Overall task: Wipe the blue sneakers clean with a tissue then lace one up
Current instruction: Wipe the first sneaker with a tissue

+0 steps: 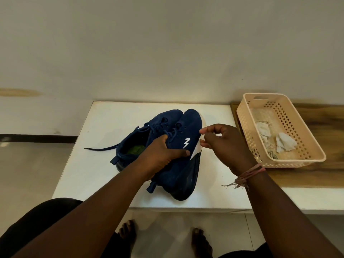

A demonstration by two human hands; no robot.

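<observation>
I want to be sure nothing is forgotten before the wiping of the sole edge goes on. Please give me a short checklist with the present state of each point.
1. Near sneaker steadied: ok, the left hand holds it at the collar, tilted so its sole edge faces the right hand.
2. Tissue in grip: ok, the right hand pinches a small white tissue at the white sole edge.
3. Tissue clean enough: cannot tell, too little of it shows.
4. Far sneaker out of the way: not ok, it lies against the near one.
5. Loose lace safe: ok, it lies flat on the white table.
6. Basket within reach for used tissues: ok, beside the right hand.
</observation>
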